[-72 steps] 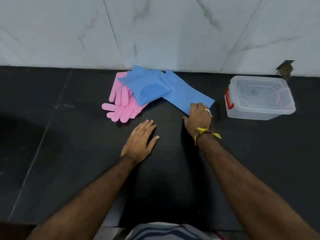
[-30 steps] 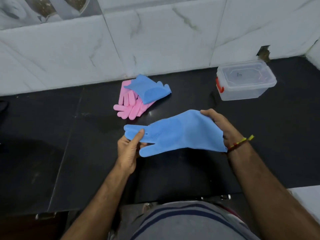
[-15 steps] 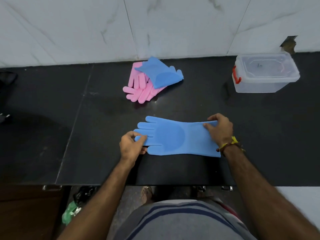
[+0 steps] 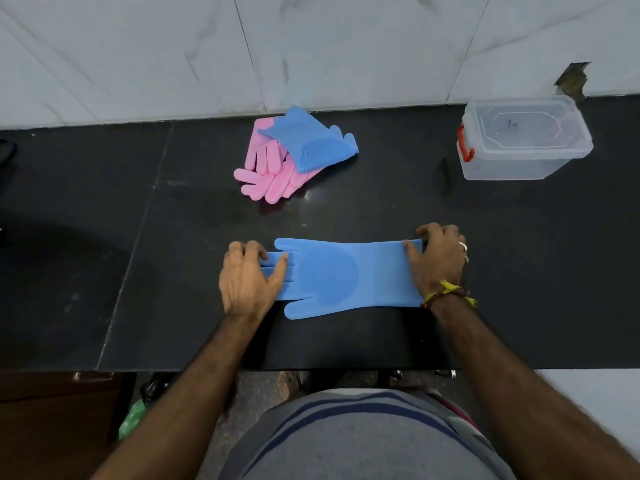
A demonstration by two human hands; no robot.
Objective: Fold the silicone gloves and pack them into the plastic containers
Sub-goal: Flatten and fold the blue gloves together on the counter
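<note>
A blue silicone glove [image 4: 343,277] lies flat on the black counter [image 4: 519,271], fingers pointing left, cuff to the right. My left hand [image 4: 247,280] presses on and pinches its fingertips. My right hand [image 4: 438,259] holds the cuff end, fingers curled over its edge. Farther back lies a second blue glove [image 4: 311,142], folded on top of pink gloves [image 4: 270,174]. A clear plastic container [image 4: 519,143] with a closed lid and a red latch stands at the back right.
A white marble-tiled wall [image 4: 311,46] rises behind the counter. The counter's front edge runs just below the flat glove. A dark object sits at the far left edge of the counter.
The blue glove was pulled from the back pile, lifted, then laid flat near the front edge. Both hands now press its two ends down, with the left hand spread over the fingertips.
</note>
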